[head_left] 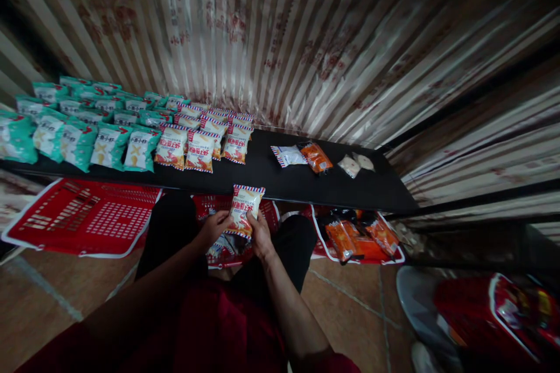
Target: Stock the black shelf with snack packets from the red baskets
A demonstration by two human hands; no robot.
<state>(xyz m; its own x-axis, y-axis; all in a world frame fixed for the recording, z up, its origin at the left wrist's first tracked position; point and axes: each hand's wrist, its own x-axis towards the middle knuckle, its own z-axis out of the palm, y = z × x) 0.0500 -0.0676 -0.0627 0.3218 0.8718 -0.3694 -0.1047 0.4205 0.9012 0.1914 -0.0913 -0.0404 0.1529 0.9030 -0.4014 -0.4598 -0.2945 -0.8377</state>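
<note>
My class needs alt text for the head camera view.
Left hand and right hand hold a red-and-white snack packet above a red basket. On the black shelf, teal packets sit at left, with packets like the held one beside them and other packets farther right.

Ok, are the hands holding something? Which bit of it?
A bag: the left hand by its lower left edge, the right hand by its lower right.

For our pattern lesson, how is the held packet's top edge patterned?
Packet's top edge: red, white and blue stripes, in the head view.
</note>
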